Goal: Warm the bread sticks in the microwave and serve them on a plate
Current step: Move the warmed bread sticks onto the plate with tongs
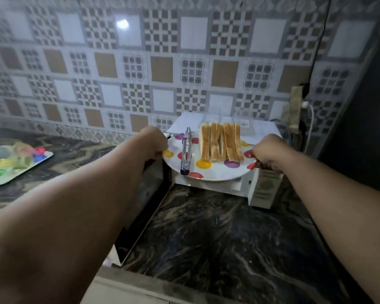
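You hold the spotted plate by its rim, left hand and right hand each gripping an edge. Bread sticks and tongs lie on it, level with the open microwave. Step: transfer, direction unclear. Next: keep it level so the tongs stay put.

The scene is dim, darkest on the desk below the grip. Up and left of the grip, a lamp glares off the wall tiles. Edges bow and blur, worst far left.
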